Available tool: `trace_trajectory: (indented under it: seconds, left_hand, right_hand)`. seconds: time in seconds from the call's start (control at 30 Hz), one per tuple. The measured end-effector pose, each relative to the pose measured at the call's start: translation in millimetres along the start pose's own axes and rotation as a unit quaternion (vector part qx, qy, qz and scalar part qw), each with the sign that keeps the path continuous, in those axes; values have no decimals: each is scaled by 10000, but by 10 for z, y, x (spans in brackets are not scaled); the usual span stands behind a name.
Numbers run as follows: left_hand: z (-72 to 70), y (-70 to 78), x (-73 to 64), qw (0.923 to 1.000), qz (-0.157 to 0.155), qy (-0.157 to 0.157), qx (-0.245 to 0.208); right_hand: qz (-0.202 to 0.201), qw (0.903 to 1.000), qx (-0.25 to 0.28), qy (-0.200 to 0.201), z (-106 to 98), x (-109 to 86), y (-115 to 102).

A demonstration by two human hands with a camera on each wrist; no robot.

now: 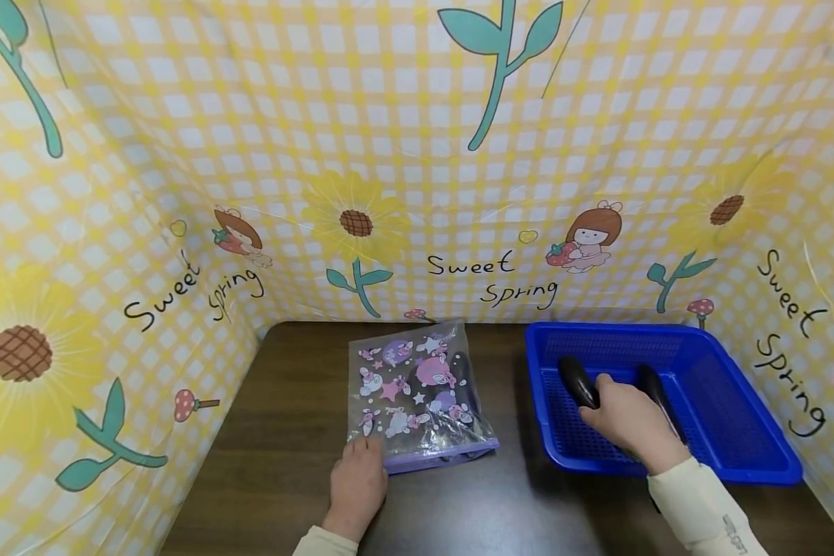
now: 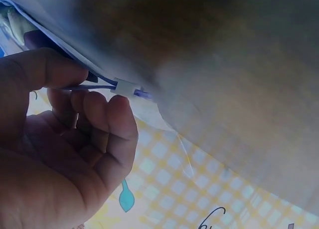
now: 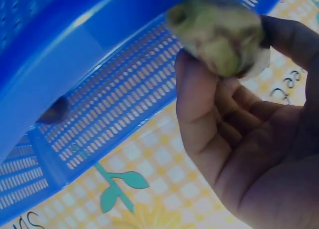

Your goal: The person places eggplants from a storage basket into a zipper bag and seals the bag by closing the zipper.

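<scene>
A clear zip bag printed with pink and purple cartoon figures lies on the table, its purple zip edge facing me. Dark shapes show through it; the left wrist view reveals a purple and green thing inside. My left hand pinches the bag's near left corner, with a white zip slider beside the fingertips. Inside the blue basket, my right hand grips the green stem end of a dark eggplant. Another eggplant lies to its right, partly behind that hand.
The basket stands on the right of the brown wooden table, its perforated walls rising around the eggplants. A yellow checked cloth with sunflowers hangs behind and along both sides of the table.
</scene>
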State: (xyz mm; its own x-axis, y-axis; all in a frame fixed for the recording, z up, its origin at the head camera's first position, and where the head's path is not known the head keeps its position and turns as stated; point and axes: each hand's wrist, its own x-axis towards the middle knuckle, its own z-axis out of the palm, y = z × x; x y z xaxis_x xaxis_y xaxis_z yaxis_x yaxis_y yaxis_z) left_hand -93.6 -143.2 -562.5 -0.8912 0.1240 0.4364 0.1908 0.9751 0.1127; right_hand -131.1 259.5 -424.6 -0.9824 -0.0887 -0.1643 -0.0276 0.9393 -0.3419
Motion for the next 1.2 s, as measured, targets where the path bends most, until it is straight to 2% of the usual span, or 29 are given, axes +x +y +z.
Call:
trace_trajectory:
  seconds: [0.2, 0.4, 0.53, 0.93, 1.07, 1.2]
  left_hand:
    - [32, -10, 20, 10000, -29, 7, -51]
    - [19, 2, 34, 9995, -195, -150, -183]
    - [4, 7, 36, 9993, -197, -234, -215]
    - [14, -1, 31, 9986, 141, -291, -410]
    - [15, 43, 53, 9973, 275, -439, -516]
    - [13, 86, 88, 9956, 499, -429, -664]
  right_hand:
    - [13, 9994, 7, 355, 45, -120, -127]
    - [-23, 9981, -123, 601, 121, -231, -214]
    - [-59, 9966, -88, 811, 178, -341, -301]
    - [-547, 9906, -166, 1245, 435, -573, -715]
    - [-691, 9899, -1, 1241, 573, -606, -831]
    - [-815, 9891, 177, 1210, 716, -631, -925]
